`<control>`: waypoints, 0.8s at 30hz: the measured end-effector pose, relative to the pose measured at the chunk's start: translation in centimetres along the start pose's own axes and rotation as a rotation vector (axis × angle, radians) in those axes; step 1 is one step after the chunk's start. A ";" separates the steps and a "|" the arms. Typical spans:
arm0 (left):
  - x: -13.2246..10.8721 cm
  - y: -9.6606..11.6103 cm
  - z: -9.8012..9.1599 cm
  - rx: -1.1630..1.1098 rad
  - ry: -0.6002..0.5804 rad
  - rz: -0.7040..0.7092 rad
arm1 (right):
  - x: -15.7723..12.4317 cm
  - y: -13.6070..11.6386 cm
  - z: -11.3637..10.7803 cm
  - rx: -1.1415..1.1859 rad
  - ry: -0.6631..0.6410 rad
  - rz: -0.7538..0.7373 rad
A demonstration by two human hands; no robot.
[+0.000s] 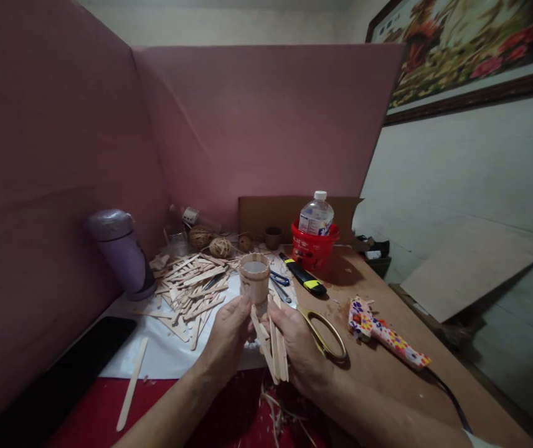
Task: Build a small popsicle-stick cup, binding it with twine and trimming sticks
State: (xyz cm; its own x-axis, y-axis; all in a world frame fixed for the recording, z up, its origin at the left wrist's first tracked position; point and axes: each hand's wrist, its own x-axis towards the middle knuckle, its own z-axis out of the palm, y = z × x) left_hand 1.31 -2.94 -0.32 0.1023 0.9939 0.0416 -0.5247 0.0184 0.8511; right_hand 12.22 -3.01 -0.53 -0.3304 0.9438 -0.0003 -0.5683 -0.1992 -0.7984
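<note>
Several wooden craft sticks point(276, 348) fan out downward between my two hands. My right hand point(300, 342) is closed round most of them, thumb on top. On the left, my left hand point(230, 326) pinches the upper end of a stick at the side of the bunch; its lower fingers are hidden. Just beyond my fingertips stands a small round cup point(254, 285) faced with wooden sticks, open at the top. Whether my hands touch it I cannot tell. Gold-handled scissors point(325, 336) lie beside my right hand.
A heap of loose craft sticks point(192, 292) covers the white sheet point(119, 358). Behind are twine balls point(220, 247) and a red bucket point(314, 249) holding a plastic bottle point(316, 214). A utility knife point(304, 275), patterned glue gun point(385, 336) and purple tumbler point(124, 255) surround the work.
</note>
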 end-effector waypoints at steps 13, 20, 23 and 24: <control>-0.1 1.0 -0.6 0.299 -0.116 0.038 | 0.4 0.9 -1.1 -0.396 0.144 -0.295; -0.4 0.6 0.3 0.178 -0.035 -0.092 | 0.1 1.1 -0.3 -0.138 0.042 -0.131; 0.5 1.4 -0.8 0.128 0.225 0.018 | -0.4 0.7 -0.1 -0.145 0.049 -0.134; 0.9 2.0 -1.4 0.119 0.285 0.074 | -0.5 0.4 -0.1 -0.173 0.069 -0.147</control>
State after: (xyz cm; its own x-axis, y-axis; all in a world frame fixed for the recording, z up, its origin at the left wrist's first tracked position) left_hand -0.81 -1.89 0.65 -0.1821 0.9829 -0.0281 -0.4175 -0.0514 0.9072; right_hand 12.23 -3.56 -0.97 -0.1981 0.9763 0.0870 -0.4668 -0.0160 -0.8842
